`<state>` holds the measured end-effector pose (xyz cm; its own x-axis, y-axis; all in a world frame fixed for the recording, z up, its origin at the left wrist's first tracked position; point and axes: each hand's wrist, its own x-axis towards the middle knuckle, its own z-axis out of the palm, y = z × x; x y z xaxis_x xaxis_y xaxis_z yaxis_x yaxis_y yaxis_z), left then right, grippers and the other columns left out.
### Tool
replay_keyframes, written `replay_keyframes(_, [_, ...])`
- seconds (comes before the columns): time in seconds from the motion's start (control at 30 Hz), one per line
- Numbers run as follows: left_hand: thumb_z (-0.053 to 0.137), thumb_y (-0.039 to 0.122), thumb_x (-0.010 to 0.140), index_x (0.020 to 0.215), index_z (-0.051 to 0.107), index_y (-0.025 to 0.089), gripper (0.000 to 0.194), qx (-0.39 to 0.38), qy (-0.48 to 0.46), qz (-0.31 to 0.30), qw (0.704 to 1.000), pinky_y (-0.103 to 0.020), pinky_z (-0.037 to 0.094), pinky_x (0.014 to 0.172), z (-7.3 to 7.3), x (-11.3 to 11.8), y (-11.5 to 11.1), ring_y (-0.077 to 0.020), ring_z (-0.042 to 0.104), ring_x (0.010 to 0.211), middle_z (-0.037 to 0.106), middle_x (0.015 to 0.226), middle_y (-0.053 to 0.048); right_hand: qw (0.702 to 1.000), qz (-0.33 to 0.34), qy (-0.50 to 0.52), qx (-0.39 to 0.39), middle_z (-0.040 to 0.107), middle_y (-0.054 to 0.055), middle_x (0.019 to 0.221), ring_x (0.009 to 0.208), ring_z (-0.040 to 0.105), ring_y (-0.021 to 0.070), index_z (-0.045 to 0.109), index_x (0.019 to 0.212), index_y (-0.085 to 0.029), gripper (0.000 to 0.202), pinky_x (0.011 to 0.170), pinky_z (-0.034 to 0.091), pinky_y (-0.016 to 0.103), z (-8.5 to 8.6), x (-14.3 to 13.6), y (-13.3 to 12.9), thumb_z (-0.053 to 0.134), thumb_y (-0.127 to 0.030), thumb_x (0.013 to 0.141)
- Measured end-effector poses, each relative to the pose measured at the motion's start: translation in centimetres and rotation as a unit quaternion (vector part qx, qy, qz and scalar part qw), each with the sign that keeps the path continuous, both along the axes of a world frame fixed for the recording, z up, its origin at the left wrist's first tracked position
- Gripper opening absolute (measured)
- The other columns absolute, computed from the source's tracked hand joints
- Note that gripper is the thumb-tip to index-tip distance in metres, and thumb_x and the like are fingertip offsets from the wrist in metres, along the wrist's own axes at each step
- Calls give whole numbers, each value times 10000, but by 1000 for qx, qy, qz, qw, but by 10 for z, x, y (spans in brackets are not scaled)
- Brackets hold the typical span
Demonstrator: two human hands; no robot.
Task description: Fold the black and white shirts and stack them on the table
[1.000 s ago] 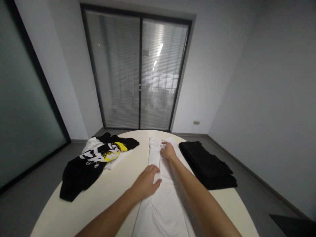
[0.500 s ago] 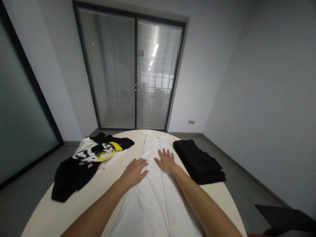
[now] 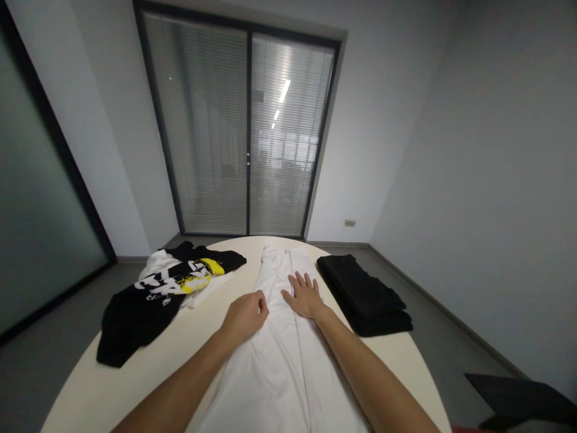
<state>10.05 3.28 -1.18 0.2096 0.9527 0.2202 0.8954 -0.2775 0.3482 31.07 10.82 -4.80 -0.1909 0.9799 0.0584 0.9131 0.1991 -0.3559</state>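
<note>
White trousers [image 3: 282, 361] lie lengthwise down the middle of the table, with the waistband at the far end and a few creases along the legs. At their left edge, my left hand [image 3: 246, 316] is closed, thumb and fingers curled together on the fabric. My right hand [image 3: 304, 296] lies flat on the upper part of the trousers, fingers spread, pressing the cloth near the centre seam.
A rumpled black T-shirt [image 3: 130, 319] with a white and yellow print lies on the left, over some white cloth. Folded black garments [image 3: 360, 294] are stacked on the right. The round cream table [image 3: 76, 397] stands before glazed doors [image 3: 246, 132]. A dark chair [image 3: 518, 397] is at lower right.
My left hand has gone from lying open with fingers extended to closing on the trousers' left edge. My right hand stays flat in place.
</note>
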Motion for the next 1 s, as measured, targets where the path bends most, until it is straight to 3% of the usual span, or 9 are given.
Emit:
replay_keyframes(0.13, [543, 272, 893, 844, 636, 236, 111, -14, -12, -15, 1000, -270, 394, 664, 3, 1, -2, -181, 658, 747, 720, 798, 3, 997, 11, -23, -74, 217, 132, 1637, 1504, 90, 415, 390, 1516, -213, 782, 1164, 62, 618, 15, 2, -6, 571, -600, 861])
replay_keyframes(0.2, [540, 327, 911, 840, 635, 243, 145, -24, -30, -21, 999, -264, 386, 652, 4, 3, -3, -173, 662, 738, 720, 774, 17, 995, 16, -45, -87, 316, 152, 1596, 1464, 218, 439, 466, 1462, -219, 765, 1137, 158, 632, 25, 2, -5, 651, -563, 804])
replay_keyframes(0.3, [535, 380, 922, 861, 638, 247, 178, -29, -52, -16, 998, -265, 385, 647, 2, 8, -4, -176, 670, 752, 726, 784, 20, 998, -18, -42, -36, 556, 187, 1393, 1288, 491, 396, 633, 1271, -190, 527, 1041, 352, 544, 38, -4, 5, 637, -483, 833])
replay_keyframes(0.4, [565, 368, 903, 902, 645, 249, 144, -23, -51, -28, 998, -275, 418, 700, -2, 11, -5, -187, 676, 823, 733, 866, 16, 997, -71, -1, 20, 668, 172, 1210, 1135, 606, 317, 701, 1102, -177, 336, 936, 432, 419, 44, -15, 24, 575, -405, 889])
replay_keyframes(0.5, [581, 340, 890, 967, 652, 234, 149, 4, -30, -63, 998, -306, 453, 802, -6, 11, -6, -211, 656, 939, 715, 986, -18, 996, -88, 26, 20, 720, 126, 1099, 1053, 649, 264, 713, 1022, -199, 273, 868, 454, 350, 45, -30, 46, 559, -389, 900])
replay_keyframes(0.63, [559, 300, 900, 1040, 660, 213, 193, 33, 2, -94, 995, -369, 448, 925, -10, 11, -6, -255, 596, 1056, 672, 1089, -70, 992, -112, 54, 12, 733, 130, 1049, 1028, 666, 265, 724, 972, -199, 278, 843, 472, 344, 41, -48, 69, 590, -423, 875])
replay_keyframes(0.8, [549, 283, 904, 1067, 653, 216, 205, 24, -6, -97, 995, -404, 430, 978, -12, 11, -4, -268, 560, 1094, 646, 1115, -85, 984, -154, 92, -7, 715, 204, 1053, 1008, 675, 316, 731, 913, -150, 241, 842, 489, 407, 29, -61, 85, 661, -353, 802])
replay_keyframes(1.0, [530, 298, 905, 1097, 647, 211, 241, 27, 0, -74, 997, -426, 421, 989, -15, 12, -4, -283, 543, 1128, 634, 1165, -100, 962, -162, 219, 5, 724, 130, 1003, 987, 663, 250, 698, 915, -174, 162, 850, 490, 330, 25, -66, 104, 607, -263, 816])
